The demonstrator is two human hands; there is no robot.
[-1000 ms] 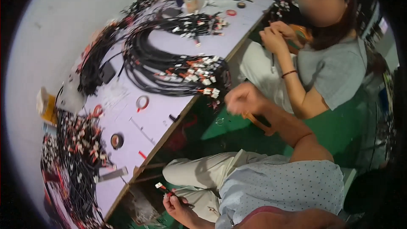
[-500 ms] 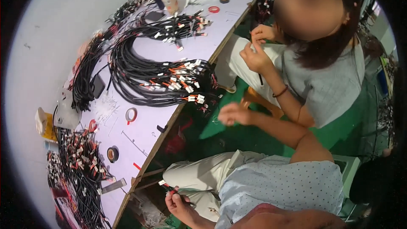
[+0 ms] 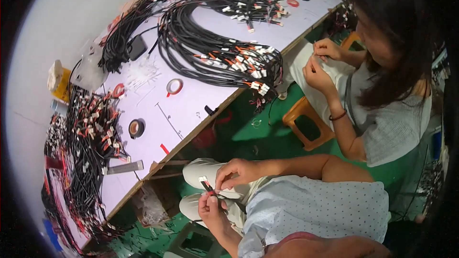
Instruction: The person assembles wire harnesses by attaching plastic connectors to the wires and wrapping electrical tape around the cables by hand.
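Note:
My left hand (image 3: pixel 213 211) is closed round a short black cable (image 3: pixel 208 187) with a white connector at its tip and a red band near my fingers. My right hand (image 3: pixel 235 174) has come close beside it. Its thumb and fingertips are pinched together at the cable, next to the red band. A small pale bit shows at those fingertips, too small to name. Both hands are above my lap, over my pale trousers (image 3: pixel 203 174).
Left of me stands a long white table (image 3: pixel 186 110) bearing black cable bundles (image 3: pixel 186 43), tape rolls (image 3: pixel 136 128), thin white strips (image 3: pixel 143 72) and a metal ruler (image 3: pixel 123 167). A co-worker (image 3: pixel 392 114) sits at the far right, near an orange stool (image 3: pixel 311 124).
My right hand has come back from the co-worker's side to the cable in my left hand. The left hand has risen slightly. The whole view has shifted.

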